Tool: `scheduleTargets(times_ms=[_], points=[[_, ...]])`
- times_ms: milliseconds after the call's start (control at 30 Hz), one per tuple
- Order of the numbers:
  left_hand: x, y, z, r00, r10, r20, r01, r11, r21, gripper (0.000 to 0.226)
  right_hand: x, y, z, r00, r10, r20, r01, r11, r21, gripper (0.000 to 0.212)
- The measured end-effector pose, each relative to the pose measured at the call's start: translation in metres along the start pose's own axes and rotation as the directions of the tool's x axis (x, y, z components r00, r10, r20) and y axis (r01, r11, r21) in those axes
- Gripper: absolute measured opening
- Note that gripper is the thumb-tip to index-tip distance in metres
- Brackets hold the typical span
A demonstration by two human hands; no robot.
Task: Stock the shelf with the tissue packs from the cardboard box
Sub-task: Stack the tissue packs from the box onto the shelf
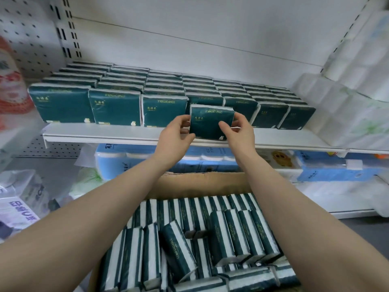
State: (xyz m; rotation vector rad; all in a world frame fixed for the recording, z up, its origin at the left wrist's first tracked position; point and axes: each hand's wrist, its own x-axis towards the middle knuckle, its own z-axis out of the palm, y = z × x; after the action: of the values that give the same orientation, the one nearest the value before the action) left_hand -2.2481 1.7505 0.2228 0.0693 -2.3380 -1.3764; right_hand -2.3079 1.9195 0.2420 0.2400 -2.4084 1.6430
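Note:
A dark green tissue pack (207, 121) stands upright at the front of the white shelf (117, 133), in the fourth row from the left. My left hand (175, 137) pinches its left edge and my right hand (236, 133) holds its right edge, thumb on the front face. Several rows of the same green packs (117, 108) fill the shelf behind and beside it. Below my forearms, the open cardboard box (202, 182) holds several more packs (221, 234), standing on edge or lying loose.
White paper roll bundles (345, 106) crowd the shelf's right end. A red-and-white package (10, 81) sits at the far left. Blue tissue bundles (147, 163) lie on the shelf below, plastic-wrapped goods (21, 197) at lower left.

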Motion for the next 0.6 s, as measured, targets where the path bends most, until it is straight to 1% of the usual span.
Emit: scheduleTargets(times_ms=[67,200,400,600], points=[[0.0,-0.003,0.003,1.0,0.01,-0.023,-0.01,1.0,-0.012,0.047,0.003,0.001,0.004,1.0,0.004,-0.003,-0.004,1.0,0.01,0.046],[0.002,-0.012,0.005,0.998,0.047,-0.049,-0.045,0.998,0.034,0.047,0.005,0.007,0.012,1.0,0.006,-0.021,-0.005,1.0,0.022,0.045],[0.004,-0.019,0.006,0.999,0.05,-0.01,-0.049,0.996,0.081,0.058,0.005,0.014,0.021,1.0,-0.013,-0.023,0.013,0.999,0.032,0.046],[0.006,-0.017,0.004,1.0,0.026,0.008,-0.026,0.996,0.081,0.056,0.005,0.013,0.026,1.0,0.002,0.006,-0.003,0.999,0.035,0.05]])
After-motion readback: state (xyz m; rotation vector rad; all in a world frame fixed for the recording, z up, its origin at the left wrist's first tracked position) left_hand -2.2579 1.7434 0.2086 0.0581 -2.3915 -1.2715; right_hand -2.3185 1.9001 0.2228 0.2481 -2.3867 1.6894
